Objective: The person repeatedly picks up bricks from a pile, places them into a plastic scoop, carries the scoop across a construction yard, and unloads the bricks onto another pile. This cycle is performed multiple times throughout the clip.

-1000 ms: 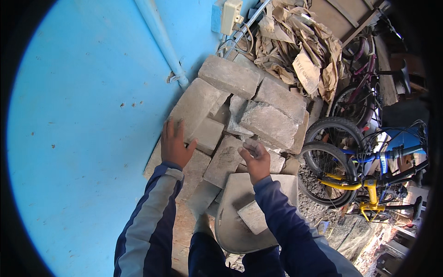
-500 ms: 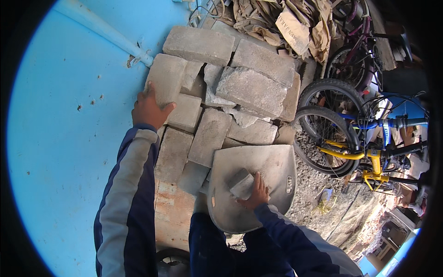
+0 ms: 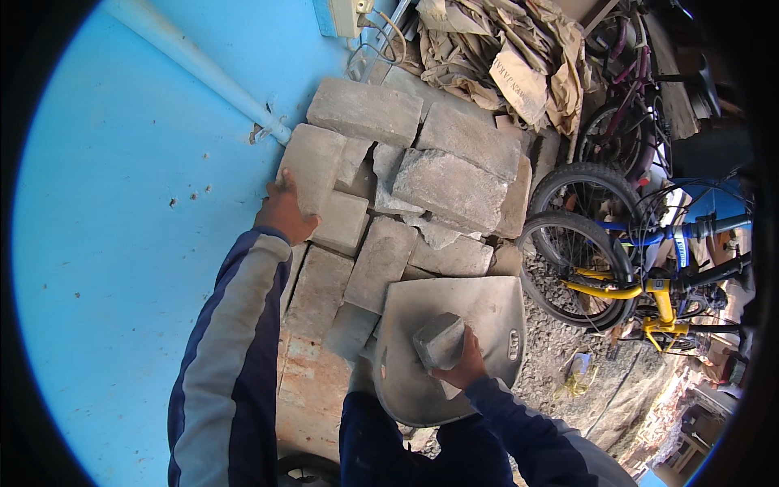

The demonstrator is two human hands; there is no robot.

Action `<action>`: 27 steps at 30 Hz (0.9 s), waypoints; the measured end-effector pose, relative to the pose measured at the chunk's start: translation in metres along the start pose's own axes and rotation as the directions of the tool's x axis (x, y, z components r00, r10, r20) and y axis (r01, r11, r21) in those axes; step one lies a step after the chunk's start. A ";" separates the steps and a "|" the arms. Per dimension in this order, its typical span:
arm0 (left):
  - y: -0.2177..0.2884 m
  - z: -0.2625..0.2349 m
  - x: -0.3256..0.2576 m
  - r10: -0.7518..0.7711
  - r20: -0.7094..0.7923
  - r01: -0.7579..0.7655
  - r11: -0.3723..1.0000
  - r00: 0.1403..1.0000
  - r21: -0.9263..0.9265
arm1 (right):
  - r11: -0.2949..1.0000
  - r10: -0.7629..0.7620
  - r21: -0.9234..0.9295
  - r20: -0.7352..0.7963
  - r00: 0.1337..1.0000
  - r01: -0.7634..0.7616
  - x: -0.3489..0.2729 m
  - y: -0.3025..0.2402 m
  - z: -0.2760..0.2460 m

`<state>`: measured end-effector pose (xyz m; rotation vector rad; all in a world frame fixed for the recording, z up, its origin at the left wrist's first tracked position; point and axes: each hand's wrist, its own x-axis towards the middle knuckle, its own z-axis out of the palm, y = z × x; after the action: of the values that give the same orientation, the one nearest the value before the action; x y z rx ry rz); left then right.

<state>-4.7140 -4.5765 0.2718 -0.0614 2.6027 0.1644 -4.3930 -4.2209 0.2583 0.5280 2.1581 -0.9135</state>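
My left hand [image 3: 288,213] is closed round the near end of a grey concrete block [image 3: 315,161], which lies at the left edge of a block pile beside the blue wall. My right hand [image 3: 464,363] grips a smaller broken block piece [image 3: 439,341], thumb underneath and fingers along its right side. The piece is tilted over a grey, shallow scoop [image 3: 495,304] with cut-out hand slots. A pale fragment [image 3: 450,390] shows below my right thumb. Beyond the scoop, a rough-topped block [image 3: 448,187] lies among other blocks.
A blue wall [image 3: 122,243] with a pipe [image 3: 195,65] runs along the left. Crumpled brown paper sacks [image 3: 519,73] lie at the back. Bicycles, one with a yellow frame [image 3: 661,300], stand at the right over gravel. An outlet box [image 3: 345,16] hangs at the top.
My right hand has lifted and tilted the block piece in the scoop, uncovering the pale fragment. My left hand stays on its block. The whole view has shifted slightly.
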 end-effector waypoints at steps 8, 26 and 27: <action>-0.022 0.003 0.014 0.069 0.015 -0.066 0.987 0.998 -0.147 | 0.678 -0.373 0.618 -0.176 0.911 0.397 0.034 -0.159 -0.039; 0.096 0.039 -0.002 0.125 -0.580 -0.273 0.946 0.805 -0.176 | 0.962 0.106 0.273 -0.302 0.947 -0.021 0.018 -0.001 0.008; 0.100 0.044 0.002 0.087 -0.620 -0.277 0.936 0.780 -0.218 | 0.975 0.089 0.220 -0.355 0.931 -0.009 0.017 0.024 0.005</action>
<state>-4.7006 -4.4715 0.2437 0.0468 3.1989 0.7224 -4.3870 -4.2073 0.2326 0.9175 2.3713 -1.0982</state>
